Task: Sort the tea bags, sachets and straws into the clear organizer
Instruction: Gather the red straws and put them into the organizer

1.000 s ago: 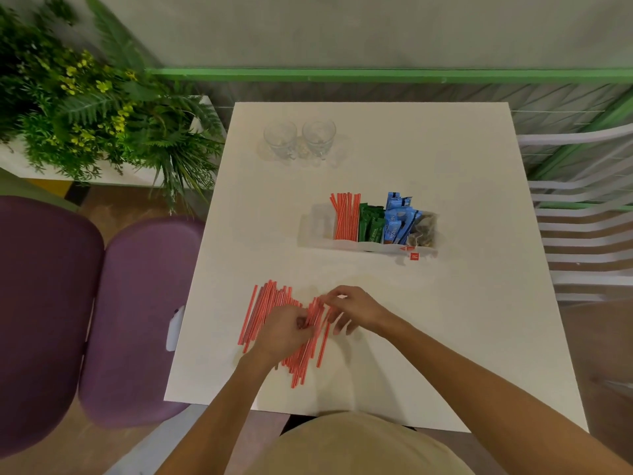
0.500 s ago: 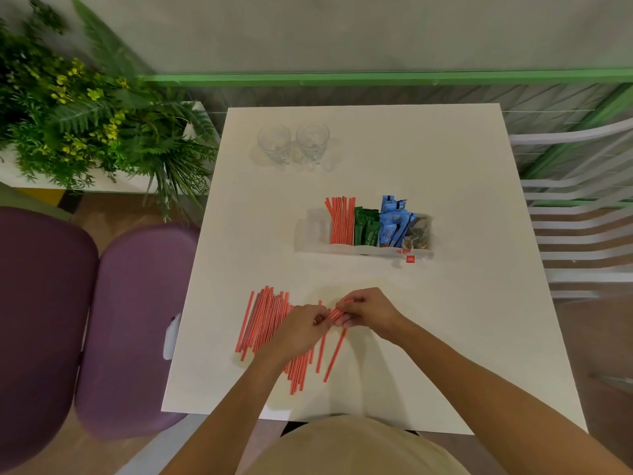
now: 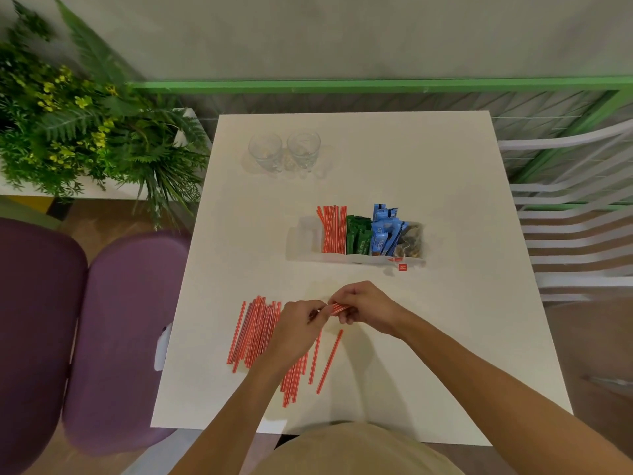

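Both hands' grip pinched together on a few straws (image 3: 337, 307); organizer (image 3: 308, 231) lies at 12 o'clock, right hand (image 3: 368, 308) nearer than left hand (image 3: 298, 325).

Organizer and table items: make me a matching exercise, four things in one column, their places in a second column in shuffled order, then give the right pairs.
Things
1. green sachets
2. two clear glasses
3. loose red straws
4. blue sachets

Places
A. lying flat on the near part of the white table, by the left hand
B. in the clear organizer, right beside the upright red straws
C. at the far left of the table, near the plant
D. in the organizer, between the green sachets and the tea bags

Pairs: 1-B, 2-C, 3-A, 4-D
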`<state>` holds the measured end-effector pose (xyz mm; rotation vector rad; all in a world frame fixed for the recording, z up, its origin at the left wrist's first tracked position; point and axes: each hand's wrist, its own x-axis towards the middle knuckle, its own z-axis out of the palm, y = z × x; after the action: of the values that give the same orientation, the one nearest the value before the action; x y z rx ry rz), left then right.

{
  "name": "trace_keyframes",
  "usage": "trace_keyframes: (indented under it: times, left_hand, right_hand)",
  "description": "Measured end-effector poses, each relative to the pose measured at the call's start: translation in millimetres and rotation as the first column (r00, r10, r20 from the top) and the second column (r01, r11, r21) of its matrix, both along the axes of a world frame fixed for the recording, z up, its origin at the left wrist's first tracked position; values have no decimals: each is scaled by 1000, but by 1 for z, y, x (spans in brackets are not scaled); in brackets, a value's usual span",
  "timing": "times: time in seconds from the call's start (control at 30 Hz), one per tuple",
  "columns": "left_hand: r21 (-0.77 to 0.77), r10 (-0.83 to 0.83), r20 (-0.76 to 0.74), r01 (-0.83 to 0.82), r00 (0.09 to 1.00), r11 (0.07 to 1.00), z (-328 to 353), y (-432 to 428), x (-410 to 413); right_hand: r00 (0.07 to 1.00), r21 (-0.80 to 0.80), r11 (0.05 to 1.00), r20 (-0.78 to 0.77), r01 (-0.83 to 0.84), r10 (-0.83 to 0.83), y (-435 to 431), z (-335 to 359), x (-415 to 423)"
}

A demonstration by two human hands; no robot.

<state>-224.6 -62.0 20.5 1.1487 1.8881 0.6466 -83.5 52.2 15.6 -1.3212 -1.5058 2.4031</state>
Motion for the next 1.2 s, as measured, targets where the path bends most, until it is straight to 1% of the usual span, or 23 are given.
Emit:
trace_keyframes:
  times: [0.1,0.2,0.3,0.4,0.47,0.6,0.7,0.8,0.87,0.97,1.03,1.1,1.2]
  left_hand:
    - [63,94,-32,-92,995,994,5,13,-4]
    - [96,123,4,-123,992,988,7,24,-6]
    - [122,108,100,-120,989,985,10,37,-7]
    - [139,115,152,-136,982,981,13,50,-9]
    - [142,143,191,-171,971,975,14,57,-13]
    - [150,197,246,-238,949,960,12,70,-20]
    - [154,205,278,-254,939,955,10,79,-22]
    - [115,221,309,-267,925,957,7,87,-28]
    - [83,239,299,-274,924,958,4,90,-33]
    - [56,255,228,-274,940,960,2,97,-45]
    - [76,252,138,-264,958,961,0,104,-56]
    - [115,266,60,-271,962,956,-3,115,-66]
    - [152,281,40,-283,959,947,-5,135,-76]
  right_hand:
    - [999,30,999,-48,-21,22,8,7,-6]
    - [998,63,998,-62,-24,28,28,14,-10]
    - [995,182,978,-16,-97,101,55,28,-14]
    - [983,275,943,39,-186,182,77,43,-20]
    - [977,296,932,47,-211,207,89,51,-24]
    - [985,295,940,33,-172,170,109,61,-32]
    - [973,345,909,78,-233,219,123,68,-40]
    - [951,394,865,124,-310,285,141,76,-49]
    - [939,428,836,153,-343,306,155,81,-53]
    - [938,476,809,198,-346,285,177,89,-57]
    - [935,513,783,236,-351,265,190,92,-60]
    - [915,546,738,298,-396,270,199,92,-64]
    - [870,561,673,398,-482,291,203,86,-70]
